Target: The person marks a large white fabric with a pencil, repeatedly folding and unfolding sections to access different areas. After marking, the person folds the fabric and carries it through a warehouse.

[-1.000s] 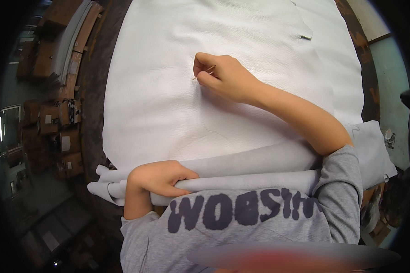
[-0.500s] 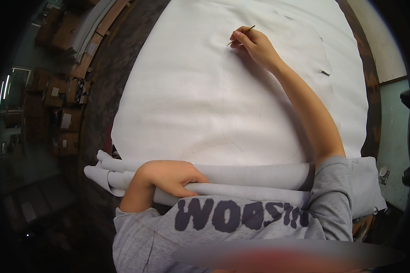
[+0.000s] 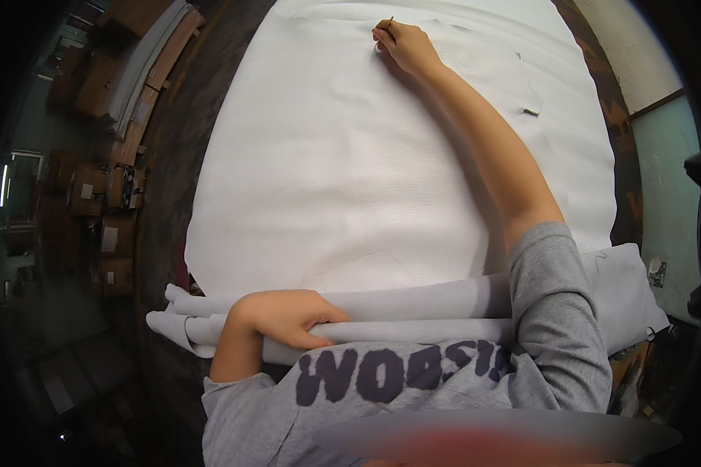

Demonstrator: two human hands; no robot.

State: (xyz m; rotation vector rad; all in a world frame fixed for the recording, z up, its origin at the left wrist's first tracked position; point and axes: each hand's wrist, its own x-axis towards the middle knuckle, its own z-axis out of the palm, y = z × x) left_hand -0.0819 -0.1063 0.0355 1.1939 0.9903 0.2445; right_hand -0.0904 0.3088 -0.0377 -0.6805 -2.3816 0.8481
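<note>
A large white leather hide (image 3: 311,171) with a pebbled grain lies spread before me. Its near end is folded and rolled into a grey-white edge (image 3: 420,329) along my front. My left hand (image 3: 284,315) grips this rolled edge at the left, thumb and fingers on either side of a fold. Out over the far part of the leather, my right hand (image 3: 407,45) pinches a thin brownish pen-like stick (image 3: 390,23). Its lower tip is hidden by the fingers. A faint curved line shows on the leather near the fold.
A small tear or hole (image 3: 530,112) shows in the leather at the right. Cardboard boxes (image 3: 93,187) and long stacked sheets (image 3: 144,70) stand along the left. A pale wall (image 3: 666,171) runs down the right side.
My right hand has moved farther away and slightly left over the leather, with the stick more upright in its fingers. My left hand keeps its grip on the rolled edge.
</note>
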